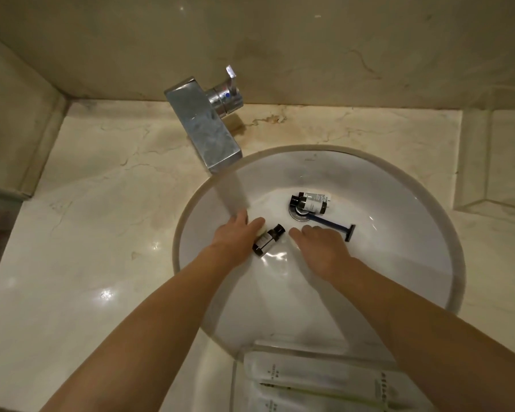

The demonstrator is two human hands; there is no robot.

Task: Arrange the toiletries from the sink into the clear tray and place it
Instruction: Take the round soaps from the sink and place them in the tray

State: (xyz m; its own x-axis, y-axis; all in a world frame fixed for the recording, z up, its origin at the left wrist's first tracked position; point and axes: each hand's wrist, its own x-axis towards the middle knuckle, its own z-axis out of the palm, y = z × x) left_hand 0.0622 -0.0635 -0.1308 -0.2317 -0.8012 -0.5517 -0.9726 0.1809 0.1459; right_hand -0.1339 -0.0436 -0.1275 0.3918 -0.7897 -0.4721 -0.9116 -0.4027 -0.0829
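Both hands are reaching into the sink [414,233]: my left hand [235,236] is gripping a pale soap bar [260,226] beside the dark bottle [268,239], my right hand [321,248], loosely curled and empty, is nearing it for the near clear tray [240,379].

I am standing in a bathroom, likely a hotel one. I am looking down at a round white sink [399,203] sitting in a beige marble counter [101,203], a chrome tap [204,129] sticking out over it, small toiletry bottles [311,203] and a disposable razor [333,225] lying in the basin.
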